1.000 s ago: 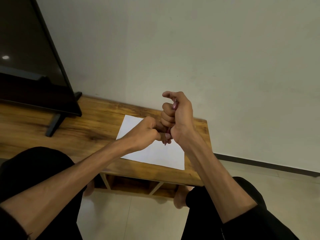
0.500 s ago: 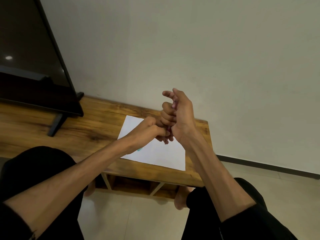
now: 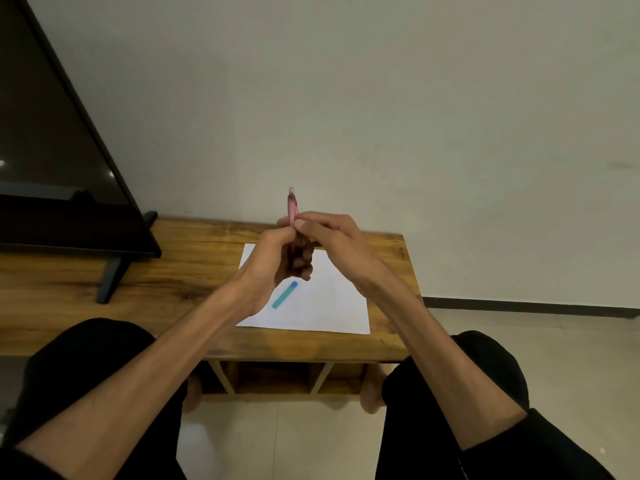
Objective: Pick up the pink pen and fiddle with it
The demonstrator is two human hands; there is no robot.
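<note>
Pink translucent pen (image 3: pixel 292 204) stands upright above the wooden tabletop (image 3: pixel 194 271), gripped by both the left hand (image 3: pixel 273 258) and right hand (image 3: pixel 329 237). Its teal cap (image 3: pixel 284 295) lies on the white paper sheet (image 3: pixel 332 306). Uncapping looks done; writing likely needs a one-handed regrip.

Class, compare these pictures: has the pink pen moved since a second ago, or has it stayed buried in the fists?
Yes. The pink pen now sticks up above both hands, its tip against the wall; earlier it sat lower, mostly hidden inside the right hand, over the white paper.

Both hands (image 3: pixel 304 251) together, fingers (image 3: pixel 313 225) curled
</note>
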